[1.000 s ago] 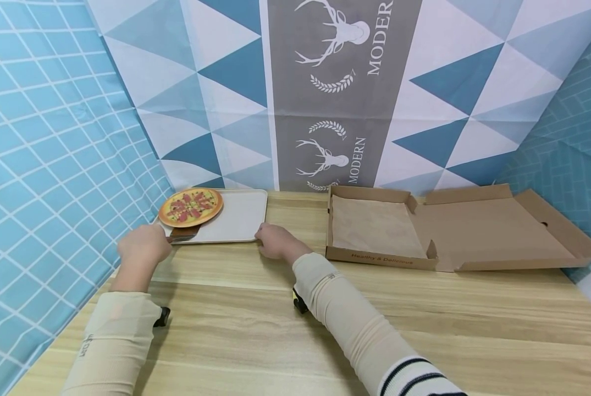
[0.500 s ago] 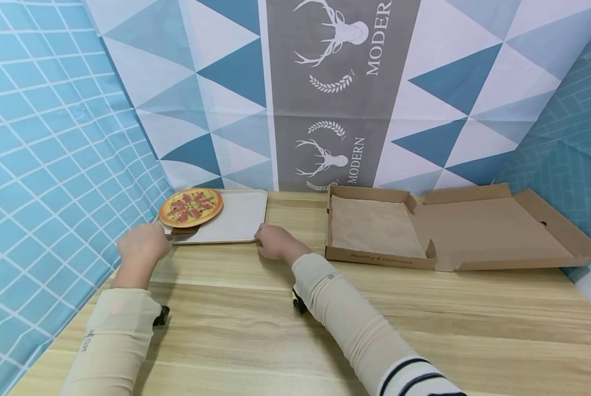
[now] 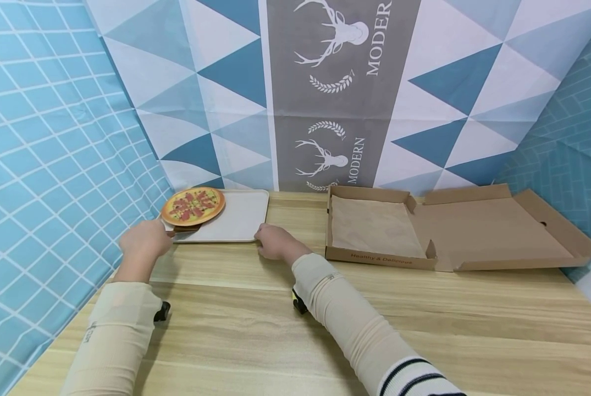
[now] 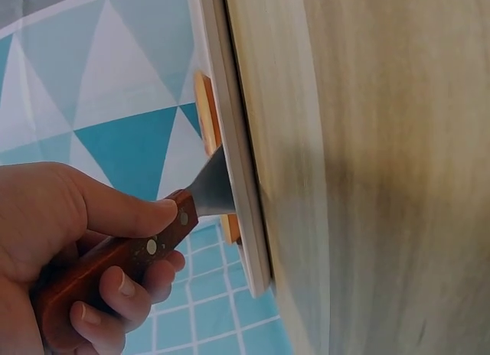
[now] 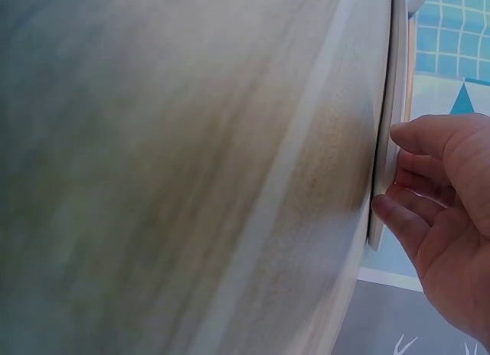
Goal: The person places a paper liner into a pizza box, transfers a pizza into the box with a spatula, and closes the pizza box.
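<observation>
In the head view, a round pizza [image 3: 193, 206] with pink toppings lies at the left of a white rectangular tray [image 3: 243, 214]. My left hand [image 3: 144, 242] grips the wooden handle [image 4: 142, 252] of a spatula [image 3: 188, 228]. The metal blade [image 4: 214, 185] reaches over the tray's rim and under the pizza's near edge; its tip is hidden. At the tray's near right corner, my right hand [image 3: 275, 242] holds the edge. The right wrist view shows the thumb against the tray rim [image 5: 390, 152] and curled fingers around the corner.
To the right, a cardboard pizza box [image 3: 384, 259] stands with its lid [image 3: 493, 231] folded out flat and brown paper [image 3: 374, 225] inside. The wooden table [image 3: 236, 324] runs up to patterned wall coverings [image 3: 305, 104] behind and at the left.
My left hand has shifted slightly right with the spatula. The pizza has also moved a little right, and the tray very slightly. My right hand stays in place.
</observation>
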The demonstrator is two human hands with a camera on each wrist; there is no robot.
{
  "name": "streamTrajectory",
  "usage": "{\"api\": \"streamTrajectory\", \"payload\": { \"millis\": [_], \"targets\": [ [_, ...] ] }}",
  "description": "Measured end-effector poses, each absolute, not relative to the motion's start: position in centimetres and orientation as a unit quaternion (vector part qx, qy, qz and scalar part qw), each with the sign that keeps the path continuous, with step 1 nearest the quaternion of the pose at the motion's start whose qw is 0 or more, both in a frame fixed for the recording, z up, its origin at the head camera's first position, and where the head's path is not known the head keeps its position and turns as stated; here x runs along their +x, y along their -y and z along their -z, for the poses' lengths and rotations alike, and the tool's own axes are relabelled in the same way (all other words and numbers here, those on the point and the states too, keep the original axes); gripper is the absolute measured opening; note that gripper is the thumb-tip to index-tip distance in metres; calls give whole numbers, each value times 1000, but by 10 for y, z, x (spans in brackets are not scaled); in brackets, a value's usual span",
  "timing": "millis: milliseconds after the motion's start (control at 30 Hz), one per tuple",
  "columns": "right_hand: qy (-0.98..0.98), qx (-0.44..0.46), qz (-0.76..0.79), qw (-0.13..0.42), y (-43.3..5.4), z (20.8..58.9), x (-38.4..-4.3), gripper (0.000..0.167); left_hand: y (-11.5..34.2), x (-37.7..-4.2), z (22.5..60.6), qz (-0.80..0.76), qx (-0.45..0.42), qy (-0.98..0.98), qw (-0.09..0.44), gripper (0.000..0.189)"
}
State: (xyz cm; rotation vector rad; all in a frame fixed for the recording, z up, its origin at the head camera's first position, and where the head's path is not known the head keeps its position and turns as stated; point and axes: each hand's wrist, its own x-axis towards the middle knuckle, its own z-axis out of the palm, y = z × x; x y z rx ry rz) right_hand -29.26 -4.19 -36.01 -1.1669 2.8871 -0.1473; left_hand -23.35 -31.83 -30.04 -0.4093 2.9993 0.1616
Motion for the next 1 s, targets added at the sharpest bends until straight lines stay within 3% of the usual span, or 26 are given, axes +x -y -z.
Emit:
{"api": "streamTrajectory", "payload": {
  "millis": [467,800,1000],
  "targets": [
    [-925,-375,56,16,41,361,-293,24,333,-228,315,-84,-114,-986,86,25],
    [-925,-374,59,19,40,361,-292,27,342,-222,317,-101,-121,-985,68,51],
    [-925,-375,57,20,40,361,-293,26,348,-219,316,-103,-108,-987,62,49]
  ]
}}
